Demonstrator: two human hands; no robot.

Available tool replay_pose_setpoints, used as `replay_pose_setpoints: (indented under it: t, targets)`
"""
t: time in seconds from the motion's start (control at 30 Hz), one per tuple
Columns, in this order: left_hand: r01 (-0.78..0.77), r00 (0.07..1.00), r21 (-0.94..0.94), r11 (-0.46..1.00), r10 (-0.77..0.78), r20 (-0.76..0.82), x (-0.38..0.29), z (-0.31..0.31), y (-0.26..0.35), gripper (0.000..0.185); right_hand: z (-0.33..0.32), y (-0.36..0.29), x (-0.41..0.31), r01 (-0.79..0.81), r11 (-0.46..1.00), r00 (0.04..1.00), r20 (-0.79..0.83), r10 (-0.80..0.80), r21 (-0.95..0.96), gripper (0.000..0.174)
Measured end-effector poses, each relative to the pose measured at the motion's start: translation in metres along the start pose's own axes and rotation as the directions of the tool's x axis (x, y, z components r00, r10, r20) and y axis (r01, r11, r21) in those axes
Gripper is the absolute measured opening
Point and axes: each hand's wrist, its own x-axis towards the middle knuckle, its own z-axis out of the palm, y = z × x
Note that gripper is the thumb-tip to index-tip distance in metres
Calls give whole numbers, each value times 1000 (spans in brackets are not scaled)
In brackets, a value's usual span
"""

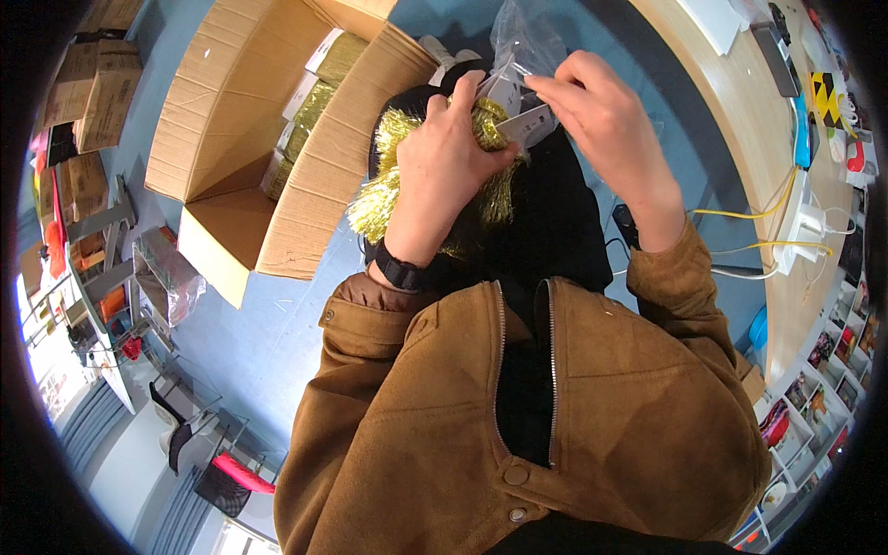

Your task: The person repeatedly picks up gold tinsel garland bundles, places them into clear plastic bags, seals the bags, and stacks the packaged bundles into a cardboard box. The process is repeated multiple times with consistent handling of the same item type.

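My left hand (444, 156), with a black watch strap (397, 269) at its wrist, grips a bundle of gold tinsel (378, 201) over my lap. Shiny strands fan out on both sides of the hand, and a looped gold part shows beside the thumb. White printed cards (525, 125) stick out from the bundle. A clear plastic bag (524, 35) reaches past the cards, away from me. The fingertips of my right hand (610, 114) are pinched together on the bag near the cards; the exact grip is partly hidden.
On the left, an open cardboard box (298, 215) holds several tinsel packs (309, 114) with white cards. A wooden desk (735, 104) curves along the right, bearing a white power strip (792, 225) and cables. Stacked cartons (107, 90) and a clear-wrapped package (166, 277) stand farther left.
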Motion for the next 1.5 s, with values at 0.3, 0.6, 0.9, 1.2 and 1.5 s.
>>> replay_pose_setpoints:
  t: [0.3,0.6,0.9,1.2,1.5]
  targets:
    - [-9,996,31,999,12,-85,2,2,-4,94,5,-12,-12,45,998,994,-99,-48,-33,25]
    - [-27,994,-241,970,0,-114,6,14,-15,81,54,-31,-17,134,990,970,-208,-123,39,36]
    - [-14,980,-600,800,-109,-167,12,18,-28,76,61,-15,-35,-88,991,921,-387,42,-101,60]
    - [50,984,-913,404,-175,-24,16,23,-36,67,65,11,-60,-198,978,896,-393,208,66,51]
    - [39,989,-920,390,-146,-20,16,36,-37,65,67,-3,-36,-83,995,939,-339,61,-49,38]
